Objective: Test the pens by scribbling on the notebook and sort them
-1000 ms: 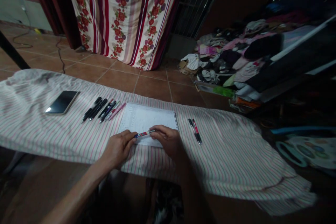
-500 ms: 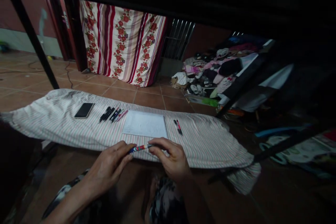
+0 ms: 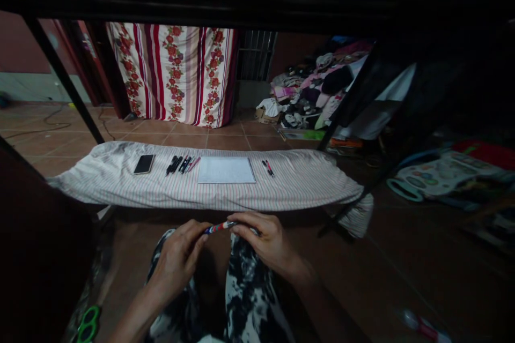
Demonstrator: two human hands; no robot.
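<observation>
Between my two hands a colourful pen (image 3: 219, 226) with blue, red and white patches is held level above my lap. My left hand (image 3: 179, 252) pinches its blue end. At the other end, the fingers of my right hand (image 3: 267, 238) close on the dark tip. Beyond them, on the striped cloth (image 3: 169, 195), lies a blank spiral notebook (image 3: 226, 170). Left of the notebook are several black pens (image 3: 174, 164) and pink pens (image 3: 193, 164), then a dark phone (image 3: 144, 164). To its right rest a black pen and a red pen (image 3: 269, 168).
Dark metal bars (image 3: 62, 72) frame the cloth-covered surface. Behind it hang a floral curtain (image 3: 175, 75) and, at right, a heap of clothes (image 3: 309, 88). Green scissors handles (image 3: 88, 324) show at lower left. A bottle (image 3: 424, 327) lies on the floor at lower right.
The view has shifted, so the cloth-covered surface sits farther from my hands and more of my lap shows. Both hands keep their hold on the pen.
</observation>
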